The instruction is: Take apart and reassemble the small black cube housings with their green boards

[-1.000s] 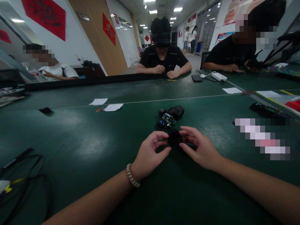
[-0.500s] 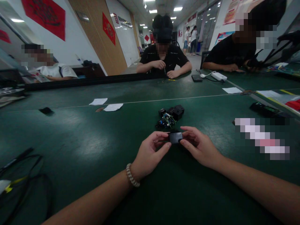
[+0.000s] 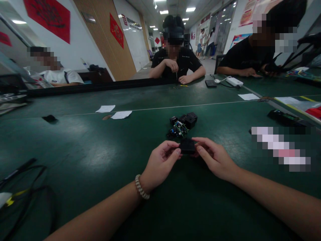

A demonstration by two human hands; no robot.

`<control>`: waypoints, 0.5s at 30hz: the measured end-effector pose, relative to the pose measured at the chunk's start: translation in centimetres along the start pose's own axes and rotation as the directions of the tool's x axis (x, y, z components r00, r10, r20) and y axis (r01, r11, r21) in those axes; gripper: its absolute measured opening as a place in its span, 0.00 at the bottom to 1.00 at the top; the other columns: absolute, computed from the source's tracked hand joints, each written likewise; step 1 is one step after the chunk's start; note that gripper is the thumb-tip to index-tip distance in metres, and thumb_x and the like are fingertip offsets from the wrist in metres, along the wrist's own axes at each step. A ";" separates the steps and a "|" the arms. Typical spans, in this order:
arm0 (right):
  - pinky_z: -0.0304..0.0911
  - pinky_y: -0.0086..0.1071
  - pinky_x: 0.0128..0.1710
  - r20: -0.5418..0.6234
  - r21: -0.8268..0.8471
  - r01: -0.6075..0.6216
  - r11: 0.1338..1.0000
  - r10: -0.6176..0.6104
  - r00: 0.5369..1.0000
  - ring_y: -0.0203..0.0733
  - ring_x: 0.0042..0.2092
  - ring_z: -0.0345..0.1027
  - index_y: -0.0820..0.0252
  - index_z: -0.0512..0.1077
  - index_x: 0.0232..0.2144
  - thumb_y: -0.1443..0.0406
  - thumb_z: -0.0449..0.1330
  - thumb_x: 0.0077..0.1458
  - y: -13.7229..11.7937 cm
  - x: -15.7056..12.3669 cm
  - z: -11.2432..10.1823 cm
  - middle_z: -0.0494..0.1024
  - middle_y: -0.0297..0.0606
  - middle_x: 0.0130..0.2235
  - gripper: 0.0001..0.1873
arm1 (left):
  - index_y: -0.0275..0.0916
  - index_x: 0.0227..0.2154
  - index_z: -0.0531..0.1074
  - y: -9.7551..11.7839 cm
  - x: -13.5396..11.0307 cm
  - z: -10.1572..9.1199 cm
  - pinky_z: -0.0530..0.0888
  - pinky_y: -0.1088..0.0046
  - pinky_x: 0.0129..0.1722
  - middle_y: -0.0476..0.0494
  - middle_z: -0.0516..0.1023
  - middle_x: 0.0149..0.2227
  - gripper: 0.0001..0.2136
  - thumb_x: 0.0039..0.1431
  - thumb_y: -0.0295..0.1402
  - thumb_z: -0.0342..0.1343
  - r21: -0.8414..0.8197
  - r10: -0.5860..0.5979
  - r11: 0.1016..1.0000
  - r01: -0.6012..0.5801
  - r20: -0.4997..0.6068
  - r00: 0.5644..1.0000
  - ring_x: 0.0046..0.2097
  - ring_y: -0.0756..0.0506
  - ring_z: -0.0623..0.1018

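A small black box-shaped part (image 3: 187,146) is held up between my two hands, a dark face turned toward me. On its left end, the thumb and fingers of my left hand (image 3: 162,164) pinch it. My right hand (image 3: 217,159) is at the opposite end, fingers curled against the side and the thumb close to the edge. What kind of part it is I cannot make out. Just beyond it, on the green table (image 3: 100,201), lies a cluster of black blocks (image 3: 189,119) and small circuit boards with wires (image 3: 178,129).
Black cables (image 3: 30,187) lie at the left. Paper slips (image 3: 121,114) rest farther back. To the right are a blurred-out strip (image 3: 281,149) and a black device (image 3: 286,117). Across the table, a person in black (image 3: 175,60) works with both hands; a white adapter (image 3: 234,81) lies nearby.
The black part has been tipped over, so its shiny grey face has turned out of sight and a dull black one shows. My right thumb has shifted slightly right, off the front face.
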State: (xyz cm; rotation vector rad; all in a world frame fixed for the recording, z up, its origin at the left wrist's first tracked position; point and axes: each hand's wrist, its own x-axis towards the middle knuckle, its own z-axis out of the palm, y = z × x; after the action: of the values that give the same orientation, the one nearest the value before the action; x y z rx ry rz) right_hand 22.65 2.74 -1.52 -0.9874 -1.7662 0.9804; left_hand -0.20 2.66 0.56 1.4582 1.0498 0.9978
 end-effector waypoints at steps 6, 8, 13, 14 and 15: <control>0.79 0.38 0.39 0.006 -0.005 0.011 1.000 -0.010 1.000 0.43 0.40 0.82 0.61 0.69 0.58 0.63 0.55 0.68 -0.2 0.0 0.0 0.82 0.45 0.43 0.18 | 0.35 0.43 0.73 -0.2 0.3 0.0 0.83 0.68 0.43 0.43 0.82 0.41 0.08 0.65 0.34 0.59 -0.018 -0.029 0.999 0.028 -0.013 1.000 0.38 0.47 0.83; 0.79 0.39 0.39 0.005 -0.014 0.024 1.000 -0.024 1.000 0.44 0.40 0.82 0.61 0.69 0.57 0.64 0.56 0.67 -0.3 0.0 0.1 0.82 0.45 0.43 0.18 | 0.35 0.44 0.73 -0.3 0.4 -0.1 0.83 0.68 0.43 0.42 0.82 0.41 0.09 0.66 0.34 0.58 -0.016 -0.038 0.999 0.038 -0.013 0.999 0.38 0.47 0.83; 0.79 0.40 0.40 -0.011 -0.060 0.074 0.995 -0.075 0.997 0.44 0.39 0.82 0.61 0.70 0.57 0.66 0.58 0.65 -0.1 0.0 0.2 0.80 0.42 0.40 0.19 | 0.36 0.46 0.74 -0.6 0.4 -0.2 0.83 0.66 0.43 0.41 0.82 0.42 0.10 0.67 0.35 0.57 0.004 -0.034 0.999 0.034 -0.023 0.999 0.39 0.46 0.83; 0.79 0.40 0.40 -0.017 -0.069 0.090 0.994 -0.092 0.996 0.43 0.39 0.81 0.60 0.70 0.57 0.67 0.58 0.64 -0.1 0.0 0.2 0.80 0.41 0.39 0.19 | 0.35 0.47 0.74 -0.6 0.4 -0.2 0.83 0.65 0.44 0.41 0.82 0.42 0.10 0.67 0.35 0.57 0.013 -0.037 0.999 0.037 -0.025 0.999 0.39 0.46 0.83; 0.78 0.39 0.40 -0.024 -0.077 0.108 0.991 -0.110 0.994 0.43 0.38 0.81 0.60 0.70 0.57 0.67 0.59 0.64 0.0 0.0 0.2 0.80 0.40 0.39 0.19 | 0.35 0.47 0.75 -0.6 0.4 -0.2 0.83 0.65 0.44 0.41 0.83 0.42 0.11 0.67 0.35 0.57 0.023 -0.040 0.999 0.041 -0.026 0.999 0.40 0.45 0.83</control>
State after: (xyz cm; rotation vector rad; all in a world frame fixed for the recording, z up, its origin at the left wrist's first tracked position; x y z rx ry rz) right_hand 22.50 2.64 -1.56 -0.9361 -1.8255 0.8327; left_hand -0.33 3.15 0.02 1.4406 1.1085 0.9808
